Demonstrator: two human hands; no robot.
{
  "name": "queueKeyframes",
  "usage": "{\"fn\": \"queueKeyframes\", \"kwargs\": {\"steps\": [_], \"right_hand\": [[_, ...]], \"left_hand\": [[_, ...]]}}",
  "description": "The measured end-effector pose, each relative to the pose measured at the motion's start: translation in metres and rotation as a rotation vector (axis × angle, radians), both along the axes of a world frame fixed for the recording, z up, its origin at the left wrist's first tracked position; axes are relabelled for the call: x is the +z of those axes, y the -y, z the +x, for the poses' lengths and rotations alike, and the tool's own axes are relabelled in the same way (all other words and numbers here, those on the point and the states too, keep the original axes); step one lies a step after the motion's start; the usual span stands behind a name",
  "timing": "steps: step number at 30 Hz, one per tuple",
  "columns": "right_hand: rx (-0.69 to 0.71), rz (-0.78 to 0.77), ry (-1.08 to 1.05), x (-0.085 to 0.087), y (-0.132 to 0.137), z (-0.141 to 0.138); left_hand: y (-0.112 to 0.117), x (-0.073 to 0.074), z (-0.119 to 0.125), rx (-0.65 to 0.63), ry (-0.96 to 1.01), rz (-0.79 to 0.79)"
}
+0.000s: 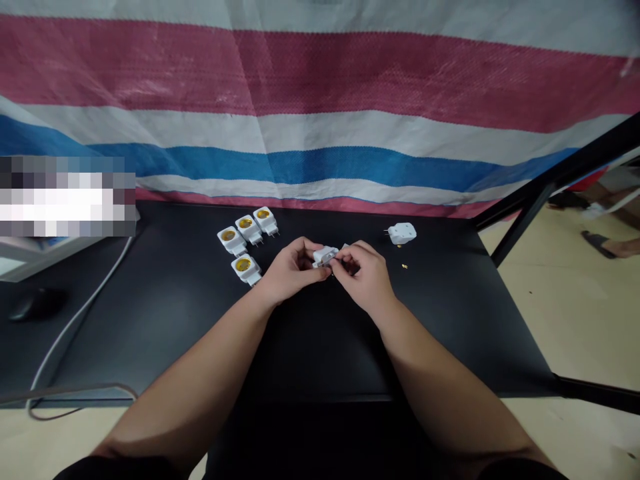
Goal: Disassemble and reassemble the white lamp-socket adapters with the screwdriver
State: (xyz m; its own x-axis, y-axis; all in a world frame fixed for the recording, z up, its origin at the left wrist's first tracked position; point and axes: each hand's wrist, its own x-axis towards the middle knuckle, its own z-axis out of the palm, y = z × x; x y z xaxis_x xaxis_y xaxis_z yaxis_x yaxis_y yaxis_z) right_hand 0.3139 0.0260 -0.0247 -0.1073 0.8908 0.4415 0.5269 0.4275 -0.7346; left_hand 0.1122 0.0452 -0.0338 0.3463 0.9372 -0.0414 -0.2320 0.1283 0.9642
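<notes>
Over the middle of the black table, my left hand grips a small white plastic plug piece between thumb and fingers. My right hand is closed in a pinch at the right side of that piece; whatever its fingertips hold is too small and hidden to name. A bit of white shows just behind the right fingers. To the left of my left hand stand several white plug-in lamp sockets with gold-coloured screw openings facing up. Right of my hands lies a white plug with its pins pointing left.
Small brass-coloured bits lie near the white plug. A black mouse and a pale cable are at the left. Behind the table hangs a striped sheet. A black metal frame borders the right, with a person's foot beyond.
</notes>
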Motion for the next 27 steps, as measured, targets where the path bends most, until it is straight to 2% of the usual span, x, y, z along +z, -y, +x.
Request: {"fn": "queueKeyframes", "kwargs": {"steps": [6,11,20,27], "right_hand": [[-0.05,0.004,0.023,0.004,-0.004,0.01],[-0.023,-0.214,0.256,0.007,-0.011,0.029],[-0.03,-0.389,0.511,0.016,-0.01,0.026],[-0.047,-0.378,0.536,0.011,-0.011,0.028]], "left_hand": [[-0.004,-0.004,-0.003,0.057,-0.076,-0.011],[-0.007,-0.005,-0.004,0.141,-0.077,-0.077],[-0.006,-0.004,-0.004,0.131,-0.104,-0.068],[-0.006,-0.002,-0.005,0.12,-0.123,-0.073]]}}
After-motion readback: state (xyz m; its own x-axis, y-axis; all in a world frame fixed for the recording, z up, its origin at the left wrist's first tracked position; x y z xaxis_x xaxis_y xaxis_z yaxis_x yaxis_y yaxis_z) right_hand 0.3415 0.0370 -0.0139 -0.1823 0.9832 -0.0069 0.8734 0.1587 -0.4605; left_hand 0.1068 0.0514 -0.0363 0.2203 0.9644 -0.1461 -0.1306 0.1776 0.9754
